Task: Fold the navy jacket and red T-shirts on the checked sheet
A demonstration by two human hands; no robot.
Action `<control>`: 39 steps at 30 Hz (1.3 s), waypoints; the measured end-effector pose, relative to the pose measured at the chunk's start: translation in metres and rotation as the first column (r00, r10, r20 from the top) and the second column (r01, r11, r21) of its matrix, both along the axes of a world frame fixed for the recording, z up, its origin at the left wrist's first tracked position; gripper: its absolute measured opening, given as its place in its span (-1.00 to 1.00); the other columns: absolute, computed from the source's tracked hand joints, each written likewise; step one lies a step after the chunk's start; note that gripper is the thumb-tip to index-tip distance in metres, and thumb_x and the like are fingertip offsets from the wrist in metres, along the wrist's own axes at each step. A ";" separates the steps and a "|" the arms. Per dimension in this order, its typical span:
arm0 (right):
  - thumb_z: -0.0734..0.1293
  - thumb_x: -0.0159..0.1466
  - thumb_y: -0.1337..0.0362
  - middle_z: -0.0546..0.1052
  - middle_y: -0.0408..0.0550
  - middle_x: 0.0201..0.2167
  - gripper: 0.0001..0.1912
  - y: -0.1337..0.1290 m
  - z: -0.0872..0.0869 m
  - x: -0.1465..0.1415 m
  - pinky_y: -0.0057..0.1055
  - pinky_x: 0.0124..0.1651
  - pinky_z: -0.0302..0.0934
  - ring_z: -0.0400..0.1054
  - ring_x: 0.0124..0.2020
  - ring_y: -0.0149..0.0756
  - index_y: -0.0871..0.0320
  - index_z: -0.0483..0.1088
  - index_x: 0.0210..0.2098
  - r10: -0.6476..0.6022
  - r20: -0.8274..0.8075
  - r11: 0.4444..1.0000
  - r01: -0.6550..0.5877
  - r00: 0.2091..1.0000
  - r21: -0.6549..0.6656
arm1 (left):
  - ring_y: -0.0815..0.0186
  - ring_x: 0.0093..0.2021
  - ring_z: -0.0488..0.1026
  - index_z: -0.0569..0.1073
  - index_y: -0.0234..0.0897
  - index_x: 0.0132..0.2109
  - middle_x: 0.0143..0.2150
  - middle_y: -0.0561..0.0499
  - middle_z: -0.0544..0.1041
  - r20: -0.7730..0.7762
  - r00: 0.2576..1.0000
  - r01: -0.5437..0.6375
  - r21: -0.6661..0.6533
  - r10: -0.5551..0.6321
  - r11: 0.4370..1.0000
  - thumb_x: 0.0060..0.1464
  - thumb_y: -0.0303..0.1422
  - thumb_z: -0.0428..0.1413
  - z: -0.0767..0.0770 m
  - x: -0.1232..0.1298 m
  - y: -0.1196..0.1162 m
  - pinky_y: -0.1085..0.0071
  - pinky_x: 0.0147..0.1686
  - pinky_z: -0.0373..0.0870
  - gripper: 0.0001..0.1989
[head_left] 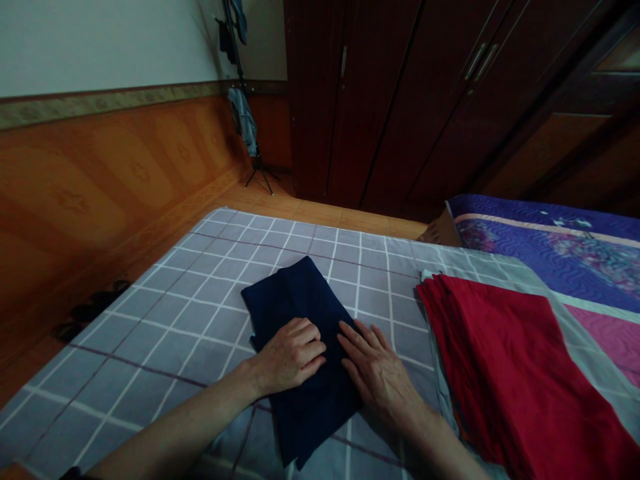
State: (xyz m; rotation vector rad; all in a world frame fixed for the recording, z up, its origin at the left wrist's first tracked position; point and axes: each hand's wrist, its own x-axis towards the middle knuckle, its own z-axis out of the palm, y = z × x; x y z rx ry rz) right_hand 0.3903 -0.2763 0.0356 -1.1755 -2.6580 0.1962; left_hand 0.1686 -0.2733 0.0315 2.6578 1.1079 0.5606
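A dark navy cloth (300, 293), folded into a long flat shape, lies at a slant on the grey checked bed sheet (200, 293). My left hand (293, 353) rests on the middle of the cloth, its fingers bent and close together; whether they pinch any fabric is hidden. Against the cloth's right edge lies my right hand (375, 363), its fingers stretched out and slightly spread, with the fingertips on the fabric.
Red folded cloths (510, 360) are stacked on the right of the bed. Beyond them is a purple floral bedcover (560, 240). Dark wardrobes (380, 100) and a clothes stand (243, 113) stand past the far edge. Dark footwear (95, 307) sits on the floor at left.
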 end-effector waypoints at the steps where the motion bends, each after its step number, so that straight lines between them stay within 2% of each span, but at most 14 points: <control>1: 0.15 0.33 0.31 0.27 -0.05 0.22 -0.60 0.001 0.001 -0.002 0.01 0.22 0.06 0.10 0.24 -0.06 0.14 0.29 0.15 -0.009 -0.002 1.000 0.009 1.000 0.005 | 0.25 -0.19 0.36 0.45 -0.27 -0.20 -0.25 -0.03 0.43 0.000 1.000 0.000 -0.006 0.000 1.000 0.17 -0.35 0.07 -0.001 0.000 0.000 0.28 -0.14 0.31 -0.89; 4: 0.17 0.31 0.32 0.24 0.02 0.24 -0.56 0.001 0.000 -0.009 -0.02 0.23 0.05 0.07 0.26 -0.07 0.20 0.26 0.17 0.009 0.004 0.999 -0.009 1.000 0.034 | 0.14 0.05 0.31 0.43 -0.27 -0.06 -0.05 -0.11 0.42 -0.011 1.000 -0.019 -0.007 0.018 1.000 0.12 -0.32 0.11 -0.001 -0.001 -0.001 0.16 0.08 0.24 -0.76; 7: 0.22 0.27 0.32 0.24 0.06 0.23 -0.52 -0.002 -0.002 -0.017 0.00 0.21 0.08 0.09 0.24 -0.01 0.26 0.25 0.18 0.000 0.045 0.998 -0.002 0.999 0.057 | 0.03 0.27 0.09 0.34 -0.30 0.11 0.18 -0.20 0.29 -0.062 0.995 -0.076 -0.010 0.075 0.997 0.09 -0.24 0.13 0.000 -0.001 -0.001 0.02 0.23 0.05 -0.55; 10: 0.18 0.27 0.35 0.31 0.08 0.18 -0.56 0.002 -0.004 -0.025 -0.02 0.22 0.07 0.12 0.22 -0.01 0.27 0.30 0.14 -0.088 0.038 0.992 0.084 0.995 0.090 | 0.00 0.32 -0.01 0.22 -0.32 0.23 0.28 -0.24 0.18 -0.135 0.987 -0.097 -0.054 0.089 0.994 0.06 -0.16 0.14 0.000 0.000 -0.001 0.01 0.26 0.00 -0.36; 13: 0.15 0.28 0.37 0.21 0.07 0.25 -0.50 0.012 -0.009 -0.032 -0.07 0.24 0.04 0.05 0.27 -0.05 0.26 0.20 0.21 -0.068 0.026 0.991 0.065 0.997 0.114 | 0.03 0.35 -0.08 0.14 -0.39 0.27 0.31 -0.27 0.13 -0.159 0.984 -0.099 -0.076 0.086 0.992 0.05 -0.10 0.13 -0.001 0.000 0.000 0.06 0.29 -0.06 -0.26; 18: 0.19 0.32 0.14 0.09 0.15 0.30 -0.40 0.024 -0.023 -0.031 -0.02 0.25 0.00 -0.04 0.30 0.00 0.31 0.09 0.27 -0.104 0.038 0.989 0.099 0.994 0.112 | 0.12 0.36 -0.11 0.02 -0.28 0.33 0.36 -0.14 0.06 -0.195 0.979 -0.076 -0.104 0.055 0.992 0.15 -0.01 0.01 0.002 -0.014 0.009 0.08 0.31 -0.17 -0.27; 21: 0.16 0.33 0.05 0.10 0.16 0.29 -0.36 0.025 -0.029 -0.027 0.00 0.26 -0.03 -0.05 0.31 -0.01 0.31 0.07 0.28 -0.126 0.030 0.986 0.122 0.992 0.116 | 0.07 0.36 -0.11 0.00 -0.19 0.34 0.37 -0.08 0.03 -0.241 0.959 -0.176 -0.095 0.149 0.980 0.17 -0.09 0.04 0.006 -0.040 0.016 -0.05 0.28 -0.19 -0.32; 25: 0.16 0.33 0.04 0.13 0.17 0.28 -0.37 0.026 -0.032 -0.025 0.02 0.25 -0.02 -0.03 0.30 0.00 0.29 0.08 0.27 -0.127 0.000 0.986 0.126 0.992 0.111 | 0.04 0.33 0.01 0.24 -0.22 0.24 0.30 -0.12 0.19 -0.208 0.929 -0.326 -0.074 0.305 0.942 0.20 -0.27 0.04 0.010 -0.087 0.016 -0.06 0.25 -0.05 -0.52; 28: 0.19 0.31 0.08 0.14 0.22 0.27 -0.42 0.019 -0.024 -0.026 0.06 0.22 0.02 -0.02 0.29 0.05 0.28 0.18 0.22 -0.124 -0.058 0.984 0.130 0.991 0.125 | 0.11 0.26 0.15 0.41 -0.22 0.10 0.19 -0.11 0.35 -0.135 0.942 -0.320 -0.096 0.306 0.942 0.19 -0.45 0.00 0.012 -0.113 0.005 0.03 0.23 0.08 -0.66; 30: 0.22 0.30 0.14 0.12 0.21 0.28 -0.48 0.007 -0.011 -0.029 0.05 0.20 0.06 -0.03 0.29 0.06 0.24 0.24 0.18 -0.060 -0.091 0.991 0.070 0.994 0.111 | 0.16 0.25 0.17 0.44 -0.17 0.06 0.18 -0.08 0.35 -0.107 0.955 -0.289 -0.124 0.276 0.949 0.15 -0.56 -0.03 0.012 -0.121 -0.005 0.08 0.22 0.12 -0.62; 32: 0.26 0.26 0.12 0.12 0.17 0.29 -0.46 -0.009 0.004 -0.033 0.02 0.18 0.11 -0.04 0.29 0.05 0.16 0.24 0.19 0.111 -0.103 0.992 -0.105 0.988 0.066 | 0.16 0.25 0.16 0.43 -0.14 0.07 0.21 -0.08 0.31 -0.102 0.959 -0.278 -0.159 0.264 0.948 0.11 -0.60 -0.02 0.012 -0.121 -0.014 0.10 0.21 0.15 -0.57; 35: 0.34 0.17 0.02 0.21 0.13 0.25 -0.36 -0.034 0.016 -0.039 -0.08 0.14 0.18 0.08 0.25 0.02 0.09 0.25 0.18 0.377 -0.101 0.925 -0.380 0.921 -0.013 | 0.15 0.23 0.17 0.42 -0.14 0.08 0.22 -0.09 0.27 -0.096 0.958 -0.284 -0.209 0.270 0.936 0.08 -0.60 0.02 0.015 -0.116 -0.020 0.14 0.18 0.19 -0.56; 37: 0.36 0.17 0.05 0.32 0.10 0.18 -0.50 -0.045 0.014 -0.043 -0.14 0.10 0.22 0.20 0.17 -0.02 0.07 0.37 0.06 0.425 -0.121 0.902 -0.430 0.897 -0.021 | 0.15 0.21 0.19 0.42 -0.14 0.07 0.22 -0.08 0.26 -0.093 0.961 -0.274 -0.232 0.259 0.933 0.08 -0.57 0.06 0.019 -0.113 -0.019 0.17 0.16 0.21 -0.58; 39: 0.34 0.19 0.17 0.43 0.06 0.08 -0.76 -0.051 0.011 -0.047 -0.20 0.04 0.27 0.30 0.08 -0.08 0.06 0.47 -0.15 0.382 -0.185 0.922 -0.387 0.905 0.009 | 0.17 0.19 0.21 0.43 -0.15 0.03 0.20 -0.08 0.27 -0.095 0.967 -0.252 -0.237 0.236 0.938 0.08 -0.56 0.09 0.024 -0.110 -0.015 0.20 0.14 0.22 -0.62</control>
